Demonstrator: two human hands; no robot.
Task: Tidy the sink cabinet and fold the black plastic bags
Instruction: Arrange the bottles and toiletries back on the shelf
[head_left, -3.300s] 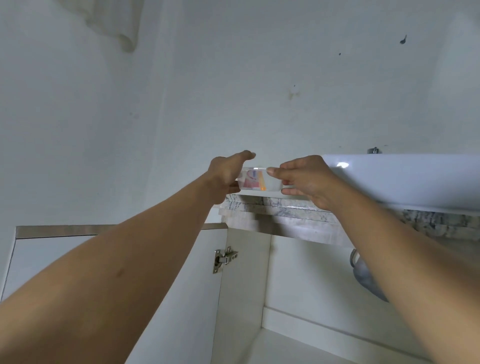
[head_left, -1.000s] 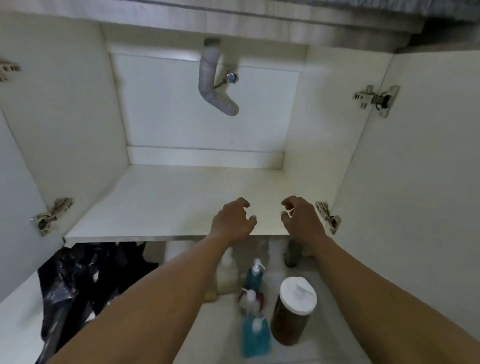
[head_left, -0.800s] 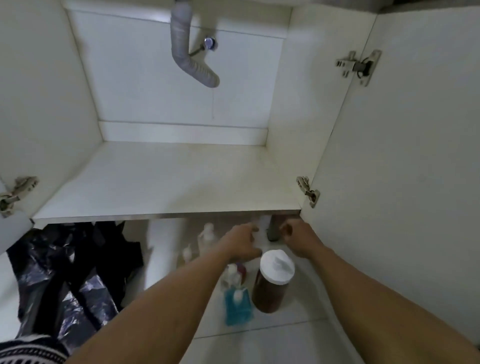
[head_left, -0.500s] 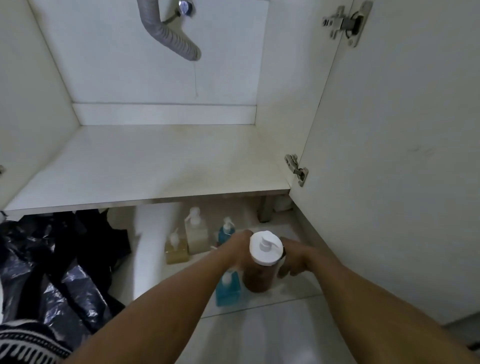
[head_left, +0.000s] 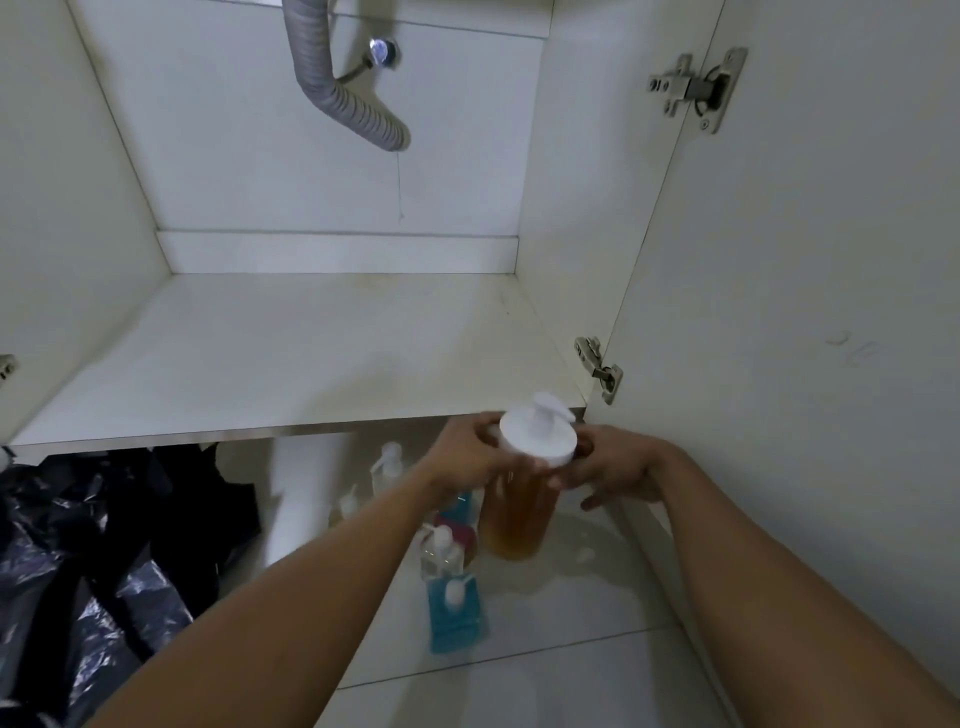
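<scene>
Early stage. Left hand (head_left: 470, 452) and right hand (head_left: 618, 470) curl their fingers round the amber bottle (head_left: 519, 519) below its cap, at the shelf's (head_left: 291, 358) near right edge. The right grip is partly hidden, probably looser. Black bags (head_left: 78, 545) lie heaped and unfolded, floor left. Small bottles (head_left: 452, 613) crowd the floor beneath.

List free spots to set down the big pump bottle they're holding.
The cabinet shelf is bare wall to wall, from its front edge back to under the drain hose. The floor tile nearer the camera than the blue bottle is also free. Crowded: small bottles left of the held pump bottle; black bags fill the far left.
</scene>
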